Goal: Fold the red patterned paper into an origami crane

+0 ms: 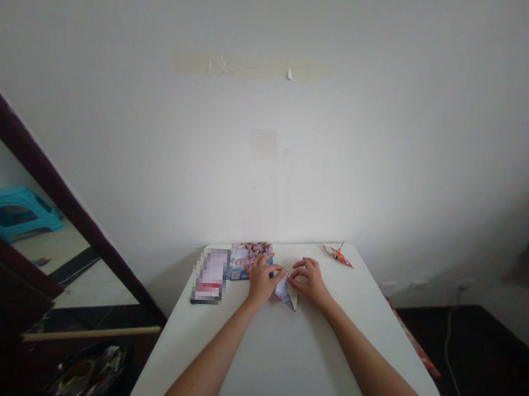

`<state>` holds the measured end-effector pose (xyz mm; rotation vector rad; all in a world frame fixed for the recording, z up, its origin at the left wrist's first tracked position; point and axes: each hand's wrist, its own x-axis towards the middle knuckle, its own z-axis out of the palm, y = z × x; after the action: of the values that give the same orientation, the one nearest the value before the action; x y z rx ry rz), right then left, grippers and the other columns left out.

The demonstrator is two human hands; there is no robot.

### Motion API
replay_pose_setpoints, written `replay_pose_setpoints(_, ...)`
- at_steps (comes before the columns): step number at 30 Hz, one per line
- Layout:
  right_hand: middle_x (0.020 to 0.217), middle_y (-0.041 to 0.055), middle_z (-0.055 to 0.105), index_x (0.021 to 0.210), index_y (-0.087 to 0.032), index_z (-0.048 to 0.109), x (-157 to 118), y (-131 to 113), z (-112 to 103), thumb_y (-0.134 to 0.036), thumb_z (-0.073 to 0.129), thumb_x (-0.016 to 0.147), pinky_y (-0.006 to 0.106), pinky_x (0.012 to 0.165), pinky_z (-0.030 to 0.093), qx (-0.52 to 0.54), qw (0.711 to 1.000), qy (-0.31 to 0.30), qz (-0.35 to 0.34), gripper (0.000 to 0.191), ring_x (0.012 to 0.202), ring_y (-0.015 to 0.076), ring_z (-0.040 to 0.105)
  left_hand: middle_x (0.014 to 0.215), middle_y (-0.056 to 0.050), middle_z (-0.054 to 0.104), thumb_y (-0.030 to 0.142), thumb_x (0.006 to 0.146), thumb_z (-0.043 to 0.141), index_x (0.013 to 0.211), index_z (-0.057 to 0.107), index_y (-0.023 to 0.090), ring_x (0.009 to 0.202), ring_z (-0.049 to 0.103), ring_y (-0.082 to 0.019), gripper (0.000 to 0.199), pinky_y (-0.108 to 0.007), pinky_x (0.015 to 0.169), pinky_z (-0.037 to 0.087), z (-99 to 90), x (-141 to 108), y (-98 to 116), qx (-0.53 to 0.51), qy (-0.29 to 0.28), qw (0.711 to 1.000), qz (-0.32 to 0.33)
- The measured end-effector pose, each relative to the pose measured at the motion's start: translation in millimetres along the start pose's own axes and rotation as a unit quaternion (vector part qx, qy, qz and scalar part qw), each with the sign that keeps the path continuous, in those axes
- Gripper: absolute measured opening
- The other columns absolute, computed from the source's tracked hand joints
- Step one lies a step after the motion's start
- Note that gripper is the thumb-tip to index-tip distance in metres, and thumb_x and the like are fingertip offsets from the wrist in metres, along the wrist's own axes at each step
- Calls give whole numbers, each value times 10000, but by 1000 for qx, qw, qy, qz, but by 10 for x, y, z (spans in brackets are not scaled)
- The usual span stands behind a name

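Observation:
A small piece of folded paper, white and bluish with a pattern, is between my two hands over the white table. My left hand pinches its upper left part between thumb and forefinger, the other fingers spread. On the other side, my right hand pinches the paper's upper right part with thumb and finger. Just behind my left hand lies a colourful printed sheet, partly covered by that hand. A red and white folded paper piece rests at the back right of the table.
A phone-like object, blurred by pixels, lies at the table's left edge. Behind the table stands a white wall. At the left are a dark-framed mirror or opening and a blue stool. A cable hangs at the right.

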<state>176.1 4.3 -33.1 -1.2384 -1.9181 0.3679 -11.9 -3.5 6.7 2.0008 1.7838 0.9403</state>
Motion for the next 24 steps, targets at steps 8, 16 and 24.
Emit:
replay_pose_setpoints(8,1109,67,673,824,-290,767,4,-12,-18,-335,743,827,514,1090,393,21,1000,13,-9,51,1243,294,462,1408,-6,613,287,773,798,777,810,349,1386,425,-352,64,-765,1154,76,-8,-12,12,-8,13,1000,15)
replay_pose_setpoints(16,1113,63,677,801,-279,750,17,-2,45,-270,735,799,524,1088,386,14,1000,22,-10,18,1248,302,463,1412,-17,612,285,798,772,815,818,347,1380,425,-342,79,-736,1162,126,11,-7,-8,-22,-7,999,25)
replay_pose_setpoints(24,1122,69,681,745,-253,723,18,-48,66,-198,754,710,532,1086,367,-6,1000,12,3,73,1257,315,447,1473,-4,564,245,806,752,797,805,310,1407,390,-333,85,-723,1177,122,46,-31,16,-38,-22,998,36)
